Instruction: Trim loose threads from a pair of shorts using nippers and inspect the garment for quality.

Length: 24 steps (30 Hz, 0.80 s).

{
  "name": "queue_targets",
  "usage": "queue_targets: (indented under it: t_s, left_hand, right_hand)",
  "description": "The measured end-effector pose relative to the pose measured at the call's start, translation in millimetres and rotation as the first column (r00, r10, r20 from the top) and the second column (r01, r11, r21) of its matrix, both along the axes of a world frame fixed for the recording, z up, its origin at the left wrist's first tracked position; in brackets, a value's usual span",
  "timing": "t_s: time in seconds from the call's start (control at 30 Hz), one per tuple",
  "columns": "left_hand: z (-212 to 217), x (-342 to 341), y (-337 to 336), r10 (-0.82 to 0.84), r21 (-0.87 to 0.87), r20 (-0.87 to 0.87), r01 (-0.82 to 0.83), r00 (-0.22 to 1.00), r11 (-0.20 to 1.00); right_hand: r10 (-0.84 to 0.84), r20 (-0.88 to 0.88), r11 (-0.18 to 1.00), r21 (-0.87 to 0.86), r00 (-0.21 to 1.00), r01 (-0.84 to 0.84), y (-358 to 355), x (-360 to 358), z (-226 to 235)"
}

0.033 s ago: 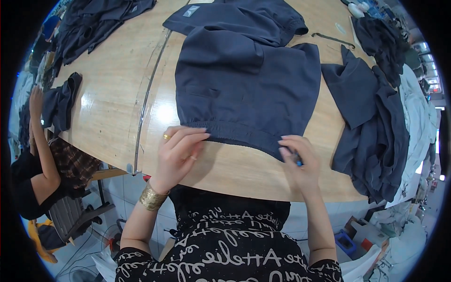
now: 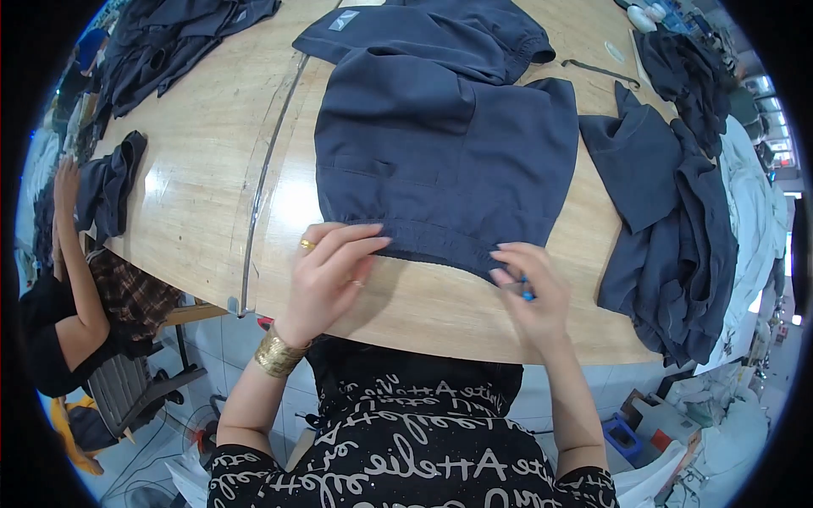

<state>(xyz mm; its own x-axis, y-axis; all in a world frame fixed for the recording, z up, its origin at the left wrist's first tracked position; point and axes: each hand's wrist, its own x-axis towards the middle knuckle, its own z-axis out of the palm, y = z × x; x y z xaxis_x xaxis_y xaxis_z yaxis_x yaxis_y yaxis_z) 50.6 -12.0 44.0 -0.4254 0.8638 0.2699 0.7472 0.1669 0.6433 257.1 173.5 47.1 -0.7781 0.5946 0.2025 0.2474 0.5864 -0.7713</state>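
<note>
Left hand: the left hand [image 2: 332, 273] lies at the near edge of the wooden table [image 2: 203, 195], fingers stretched and pressing on the elastic hem of the dark navy garment [image 2: 449, 157]; it grips nothing, the palm is down and released. A gold ring and a gold bracelet [image 2: 278, 351] show on it.
Right hand: the right hand [image 2: 532, 292] sits at the same hem, to the right, fingers curled and pinching a small blue tool [image 2: 527, 293]; fingertips touch the cloth edge.
Garment in hand: laid flat on the table just ahead of both hands, hem toward the person, upper part folded over itself.
Table seam: a metal strip [image 2: 267, 182] runs away from the near edge, just left of the garment.
Right-side stock: a heap of dark navy pieces [image 2: 677, 220] lies near the garment, hanging over the table's right edge.
Left-side item: a small dark piece [image 2: 110, 182] lies at the left edge, beside a co-worker's raised hand [image 2: 64, 182].
Far stock: another navy garment [image 2: 440, 34] touches the top of the one in hand; a further dark pile [image 2: 169, 42] lies at the far left.
</note>
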Motion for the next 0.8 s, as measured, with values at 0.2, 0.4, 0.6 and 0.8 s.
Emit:
queue_targets:
  t_s: [0.2, 0.4, 0.6, 0.8]
  left_hand:
    - [-31, -1, 24, -0.102, -0.04, -0.204, 0.096, 0.974, 0.995]
    - [-38, -4, 22, -0.084, 0.028, -0.134, 0.088, 0.987, 0.996]
    - [-40, -8, 21, -0.077, 0.048, -0.089, 0.082, 0.993, 0.995]
    - [-39, -6, 20, -0.063, 0.055, -0.085, 0.068, 0.994, 0.996]
  right_hand:
    - [0.009, 0.205, 0.952, 0.297, 0.979, -0.071, -10, -6, -28]
    - [0.01, 0.103, 0.94, 0.337, 0.995, -0.045, -7, -1, -42]
    - [0.014, 0.049, 0.952, 0.306, 0.999, -0.028, -4, 0, -44]
    - [0.055, 0.032, 0.946, 0.318, 0.998, -0.062, -3, 3, -45]
